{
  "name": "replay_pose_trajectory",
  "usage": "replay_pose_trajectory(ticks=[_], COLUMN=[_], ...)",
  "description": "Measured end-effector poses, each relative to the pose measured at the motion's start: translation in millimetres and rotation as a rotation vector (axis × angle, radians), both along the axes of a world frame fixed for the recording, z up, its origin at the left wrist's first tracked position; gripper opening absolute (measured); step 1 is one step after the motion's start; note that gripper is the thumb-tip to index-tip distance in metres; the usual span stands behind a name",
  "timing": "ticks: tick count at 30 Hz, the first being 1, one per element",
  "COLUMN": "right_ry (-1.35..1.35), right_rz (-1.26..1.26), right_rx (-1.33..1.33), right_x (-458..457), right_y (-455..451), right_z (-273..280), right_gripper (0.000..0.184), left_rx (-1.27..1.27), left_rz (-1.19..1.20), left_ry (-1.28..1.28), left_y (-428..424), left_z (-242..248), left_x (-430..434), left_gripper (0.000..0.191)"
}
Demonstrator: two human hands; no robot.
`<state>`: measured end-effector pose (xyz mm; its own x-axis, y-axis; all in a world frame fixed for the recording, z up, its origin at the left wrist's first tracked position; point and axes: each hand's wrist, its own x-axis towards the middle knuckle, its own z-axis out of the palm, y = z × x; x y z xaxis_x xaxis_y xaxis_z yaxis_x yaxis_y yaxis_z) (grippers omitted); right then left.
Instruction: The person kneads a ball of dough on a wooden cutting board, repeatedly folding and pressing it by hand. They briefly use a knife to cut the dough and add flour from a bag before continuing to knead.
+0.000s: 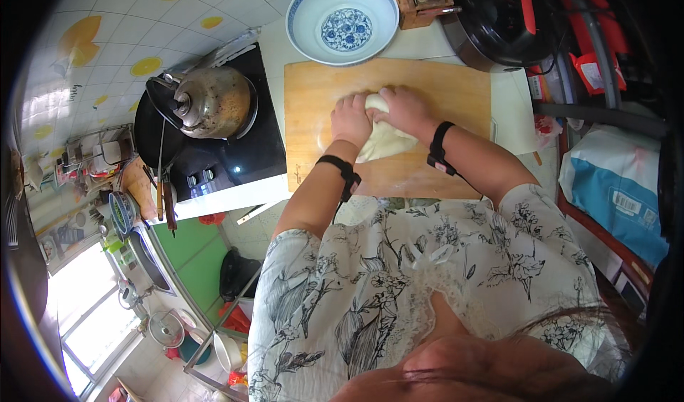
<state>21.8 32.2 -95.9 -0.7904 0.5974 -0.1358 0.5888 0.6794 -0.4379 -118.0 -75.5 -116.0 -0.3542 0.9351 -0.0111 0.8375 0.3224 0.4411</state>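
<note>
A lump of pale dough (389,141) lies on a wooden cutting board (459,92) in front of me. My left hand (351,117) grips the dough's left side with bent fingers. From the right, my right hand (403,109) is pressed over its upper part, thumb pointing towards the left hand. Part of the dough bulges between the hands, and a flatter part spreads below them towards me. The palms and the underside of the dough are hidden. Each wrist wears a black strap with a small device.
A blue-and-white porcelain bowl (347,25) stands just beyond the board. To the left, a metal kettle (214,102) and a dark wok (147,134) sit on a black cooktop (267,134). A wooden knife block (419,1) and a black cooker (491,22) stand at the back right.
</note>
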Motion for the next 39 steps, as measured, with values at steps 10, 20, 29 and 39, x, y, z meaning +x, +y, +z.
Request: replay_pose_trajectory(ticks=[10, 20, 29, 39], right_ry=[0.312, 0.221, 0.053, 0.294], right_rz=[0.138, -0.002, -0.223, 0.262], right_rx=[-0.159, 0.070, -0.236, 0.172], right_x=[26.0, 52.6, -12.1, 20.2], right_y=[-32.1, -90.6, -10.8, -57.5], right_z=[62.5, 8.3, 23.2, 106.7], right_gripper=[0.064, 0.073, 0.044, 0.053], left_rx=[0.083, 0.360, -0.161, 0.269], left_rz=[-0.143, -0.267, 0.293, 0.179], left_ry=[-0.908, 0.182, -0.068, -1.554], left_y=[-39.6, -85.9, 9.1, -51.0], left_z=[44.3, 5.9, 24.9, 45.8], left_x=[-14.2, 26.7, 9.3, 8.9], left_gripper=[0.047, 0.065, 0.050, 0.046])
